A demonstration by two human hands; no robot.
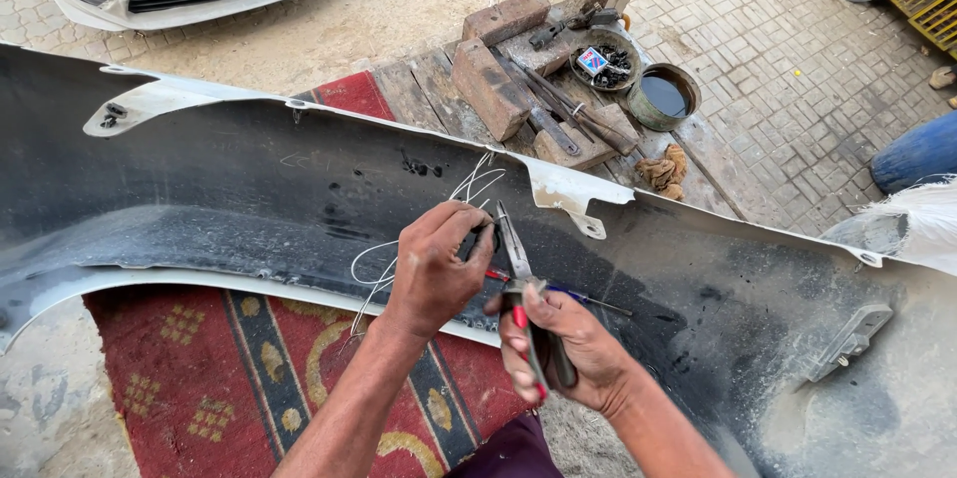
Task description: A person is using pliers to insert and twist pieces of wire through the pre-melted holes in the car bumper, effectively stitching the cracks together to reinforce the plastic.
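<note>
Where dark liquid fills: round tin (664, 96).

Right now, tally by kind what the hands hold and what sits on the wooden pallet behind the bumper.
Pliers in the right hand: 1
Wire bundle pinched by the left hand: 1
Bricks: 3
Round tins: 2
Rags: 1
Total: 8
</note>
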